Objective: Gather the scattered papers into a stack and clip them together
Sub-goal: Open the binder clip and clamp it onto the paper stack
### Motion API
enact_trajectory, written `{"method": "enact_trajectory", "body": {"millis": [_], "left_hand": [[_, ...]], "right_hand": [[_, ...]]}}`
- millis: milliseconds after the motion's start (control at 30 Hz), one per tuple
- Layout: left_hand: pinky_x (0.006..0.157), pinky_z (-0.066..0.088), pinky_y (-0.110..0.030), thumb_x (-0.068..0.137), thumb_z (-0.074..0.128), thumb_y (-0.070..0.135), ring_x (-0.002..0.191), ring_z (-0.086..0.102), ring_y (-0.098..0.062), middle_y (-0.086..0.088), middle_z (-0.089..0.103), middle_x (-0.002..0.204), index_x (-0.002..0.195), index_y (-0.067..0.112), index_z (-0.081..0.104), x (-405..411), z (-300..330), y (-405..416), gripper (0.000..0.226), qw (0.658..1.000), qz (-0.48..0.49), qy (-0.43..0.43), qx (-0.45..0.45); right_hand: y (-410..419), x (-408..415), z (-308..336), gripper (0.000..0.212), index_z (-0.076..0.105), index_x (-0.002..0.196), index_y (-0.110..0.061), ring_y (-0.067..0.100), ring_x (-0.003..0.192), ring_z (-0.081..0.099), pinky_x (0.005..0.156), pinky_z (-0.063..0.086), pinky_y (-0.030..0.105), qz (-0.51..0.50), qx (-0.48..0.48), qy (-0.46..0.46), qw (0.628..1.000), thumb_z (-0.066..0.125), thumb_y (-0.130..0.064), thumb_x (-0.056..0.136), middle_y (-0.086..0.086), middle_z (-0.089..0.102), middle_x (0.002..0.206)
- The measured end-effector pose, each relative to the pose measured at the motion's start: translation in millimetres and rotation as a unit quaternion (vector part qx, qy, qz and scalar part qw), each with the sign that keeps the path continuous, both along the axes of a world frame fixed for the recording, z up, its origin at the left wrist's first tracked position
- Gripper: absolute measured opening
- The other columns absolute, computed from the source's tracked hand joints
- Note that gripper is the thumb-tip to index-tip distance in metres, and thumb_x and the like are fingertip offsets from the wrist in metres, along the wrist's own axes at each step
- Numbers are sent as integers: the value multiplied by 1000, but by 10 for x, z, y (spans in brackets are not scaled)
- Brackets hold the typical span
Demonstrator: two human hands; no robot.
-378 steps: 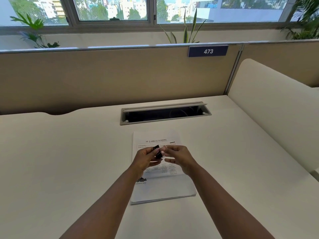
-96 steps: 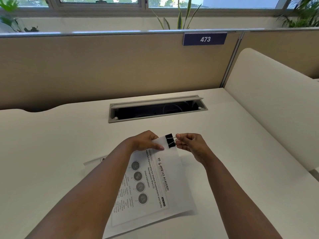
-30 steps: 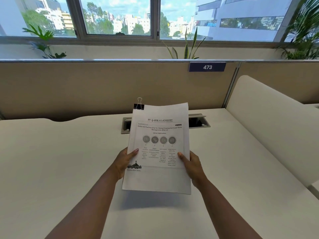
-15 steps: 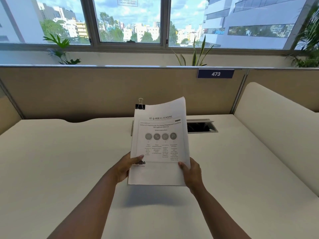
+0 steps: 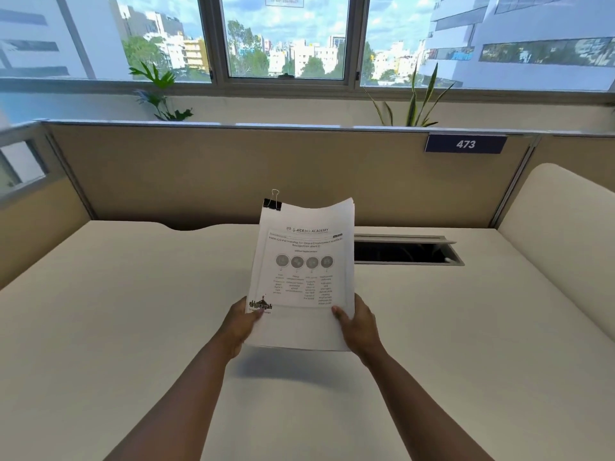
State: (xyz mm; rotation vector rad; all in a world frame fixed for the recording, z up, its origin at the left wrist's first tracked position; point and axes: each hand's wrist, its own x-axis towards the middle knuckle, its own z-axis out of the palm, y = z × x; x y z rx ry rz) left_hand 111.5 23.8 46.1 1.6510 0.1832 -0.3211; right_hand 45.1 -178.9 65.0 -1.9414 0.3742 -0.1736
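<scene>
A stack of printed white papers (image 5: pixel 304 271) is held upright in the air above the white desk (image 5: pixel 133 311), printed side facing me. A black binder clip (image 5: pixel 272 203) with wire handles grips its top left corner. My left hand (image 5: pixel 240 324) holds the stack's lower left edge, thumb on the front. My right hand (image 5: pixel 357 324) holds the lower right edge the same way. The top right corner of the sheets bows slightly.
An open cable slot (image 5: pixel 404 251) sits in the desk behind the papers to the right. A tan partition (image 5: pixel 199 174) with a blue 473 sign (image 5: pixel 465 144) closes the back. A cream curved divider (image 5: pixel 562 234) rises at the right. Plants and windows lie beyond.
The clipped stack stays upright in both hands and has drifted slightly right and away from me. My head has tilted up and turned left, showing more window.
</scene>
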Motion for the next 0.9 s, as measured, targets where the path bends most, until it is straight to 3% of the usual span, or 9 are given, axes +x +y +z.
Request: {"method": "enact_trajectory", "body": {"millis": [100, 200, 367, 467, 633, 900], "left_hand": [[91, 39, -31, 92, 44, -7, 100, 53, -23, -18, 59, 121, 123, -1, 53, 145, -59, 236, 33, 999, 21, -9, 32], [92, 39, -32, 92, 44, -7, 100, 53, -23, -24, 58, 127, 122, -2, 53, 304, -109, 467, 31, 997, 47, -18, 55], [96, 42, -37, 91, 48, -6, 99, 53, -23, -24, 58, 127, 122, -3, 54, 625, -215, 704, 33, 993, 79, -8, 83], [90, 43, -34, 89, 50, -6, 96, 53, -23, -25, 60, 125, 121, -4, 55, 763, -295, 778, 32, 989, 108, -1, 103], [83, 40, -29, 86, 56, -6, 94, 55, -25, -26, 61, 122, 117, -7, 58, 1019, -497, 877, 31, 981, 137, 14, 140], [81, 39, -29, 83, 60, -5, 110, 59, -41, -27, 63, 119, 115, -7, 61, 1293, -713, 901, 32, 973, 138, 57, 176]], "right_hand": [[148, 138, -47, 40, 46, 130, -8, 27, 115, 55, 98, 47, 39, 47, 54, 31, 997, 50, -6, 90, 9, 57, 130], [255, 265, -92, 38, 53, 127, -11, 23, 104, 59, 90, 51, 39, 75, 95, 48, 991, 50, -3, 89, 7, 62, 119], [414, 597, -173, 29, 63, 116, -8, 29, 93, 66, 83, 57, 48, 57, 101, 55, 992, 57, -4, 87, 11, 69, 103], [511, 779, -220, 29, 64, 115, -7, 20, 84, 63, 86, 56, 42, 55, 87, 54, 993, 57, -3, 87, 5, 68, 94], [625, 1097, -378, 29, 64, 115, -6, 18, 88, 62, 85, 52, 32, 65, 52, 69, 994, 58, -4, 86, 12, 70, 110], [663, 1440, -650, 31, 65, 115, -9, 19, 88, 58, 81, 46, 27, 63, 8, 127, 990, 60, -9, 85, 13, 69, 113]]}}
